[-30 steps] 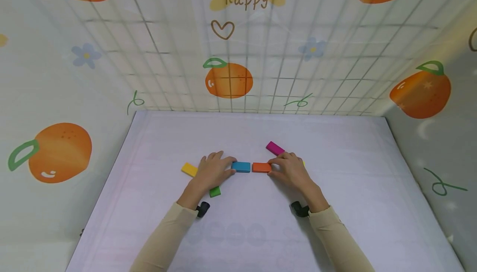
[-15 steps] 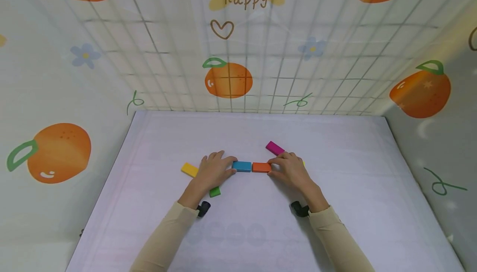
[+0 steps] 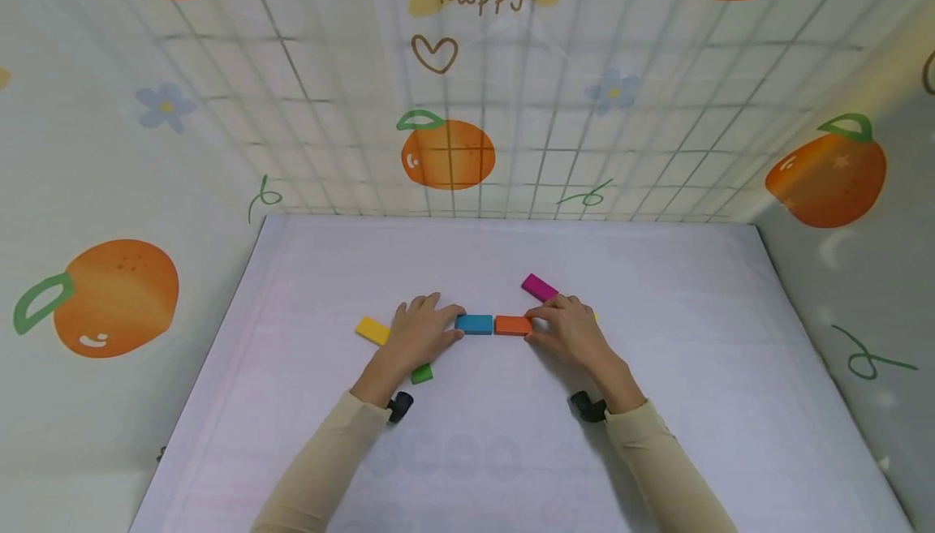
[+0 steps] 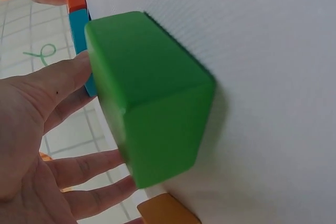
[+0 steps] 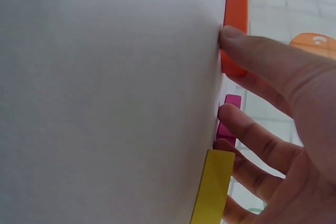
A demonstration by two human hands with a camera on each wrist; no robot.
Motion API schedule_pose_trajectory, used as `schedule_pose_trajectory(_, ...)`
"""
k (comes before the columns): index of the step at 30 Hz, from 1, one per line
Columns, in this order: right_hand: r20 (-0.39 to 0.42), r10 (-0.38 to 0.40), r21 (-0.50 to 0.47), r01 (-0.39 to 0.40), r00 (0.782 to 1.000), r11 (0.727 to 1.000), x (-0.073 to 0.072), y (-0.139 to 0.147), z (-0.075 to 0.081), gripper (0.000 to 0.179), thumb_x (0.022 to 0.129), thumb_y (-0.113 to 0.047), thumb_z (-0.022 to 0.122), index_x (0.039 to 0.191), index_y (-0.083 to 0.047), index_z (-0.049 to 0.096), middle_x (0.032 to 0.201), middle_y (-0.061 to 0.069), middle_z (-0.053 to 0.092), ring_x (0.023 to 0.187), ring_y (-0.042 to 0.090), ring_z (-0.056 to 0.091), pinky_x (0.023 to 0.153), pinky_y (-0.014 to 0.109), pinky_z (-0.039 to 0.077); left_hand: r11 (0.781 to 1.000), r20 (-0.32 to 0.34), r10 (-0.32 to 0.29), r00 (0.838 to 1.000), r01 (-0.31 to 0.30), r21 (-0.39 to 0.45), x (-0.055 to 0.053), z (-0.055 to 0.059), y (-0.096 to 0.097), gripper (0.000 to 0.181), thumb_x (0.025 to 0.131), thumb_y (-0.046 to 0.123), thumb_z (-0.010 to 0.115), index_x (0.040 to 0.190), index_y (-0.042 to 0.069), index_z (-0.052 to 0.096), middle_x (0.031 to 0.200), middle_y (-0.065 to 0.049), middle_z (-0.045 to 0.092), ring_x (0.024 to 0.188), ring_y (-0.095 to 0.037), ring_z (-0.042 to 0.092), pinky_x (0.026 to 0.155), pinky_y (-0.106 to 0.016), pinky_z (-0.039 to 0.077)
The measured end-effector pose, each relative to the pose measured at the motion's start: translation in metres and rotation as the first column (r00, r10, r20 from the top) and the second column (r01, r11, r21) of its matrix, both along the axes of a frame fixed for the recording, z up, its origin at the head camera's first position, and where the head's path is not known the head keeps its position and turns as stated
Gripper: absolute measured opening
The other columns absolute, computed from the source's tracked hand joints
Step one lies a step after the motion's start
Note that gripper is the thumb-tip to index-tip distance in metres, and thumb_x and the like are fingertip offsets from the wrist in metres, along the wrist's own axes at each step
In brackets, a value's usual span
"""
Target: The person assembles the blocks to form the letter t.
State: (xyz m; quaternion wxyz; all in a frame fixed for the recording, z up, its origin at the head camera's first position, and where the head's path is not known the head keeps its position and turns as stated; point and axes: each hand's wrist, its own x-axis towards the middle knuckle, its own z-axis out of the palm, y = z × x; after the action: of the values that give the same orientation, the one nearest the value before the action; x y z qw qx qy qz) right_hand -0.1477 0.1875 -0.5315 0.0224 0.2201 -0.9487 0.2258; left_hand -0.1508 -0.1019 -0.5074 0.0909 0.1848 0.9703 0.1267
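In the head view a blue block (image 3: 475, 324) and an orange-red block (image 3: 512, 325) lie end to end on the white table, nearly meeting. My left hand (image 3: 420, 328) pinches the blue block's left end between thumb and index finger. The orange-red block's right end is pinched the same way by my right hand (image 3: 570, 326). Close under the left wrist lies a green block (image 4: 149, 93), large in the left wrist view. A yellow block (image 5: 212, 187) sits beside the right hand's lower fingers, mostly hidden in the head view.
A magenta block (image 3: 539, 288) lies just beyond the right hand. An orange-yellow block (image 3: 372, 331) is left of the left hand, partly covered by it. A patterned curtain (image 3: 351, 127) rises behind the table's back edge.
The blue block has slid slightly right with the left hand, narrowing the gap to the orange-red block over the first half second. The right hand keeps its place.
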Motion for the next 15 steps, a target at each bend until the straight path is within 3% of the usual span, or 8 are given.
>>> schedule_pose_trajectory(15, 0.036, -0.009, 0.001, 0.009, 0.999, 1.000, -0.0013, -0.0002, 0.0000, 0.032, 0.084, -0.026, 0.083, 0.114, -0.018, 0.076, 0.109, 0.007, 0.063, 0.102, 0.028, 0.053, 0.087, 0.054, 0.046, 1.000, -0.004, -0.001, 1.000, 0.001, -0.026, -0.0020, 0.0002, 0.0029, 0.042, 0.097, 0.043, 0.066, 0.136, 0.029, 0.063, 0.144, -0.017, 0.050, 0.130, -0.040, 0.044, 0.104, -0.064, 0.034)
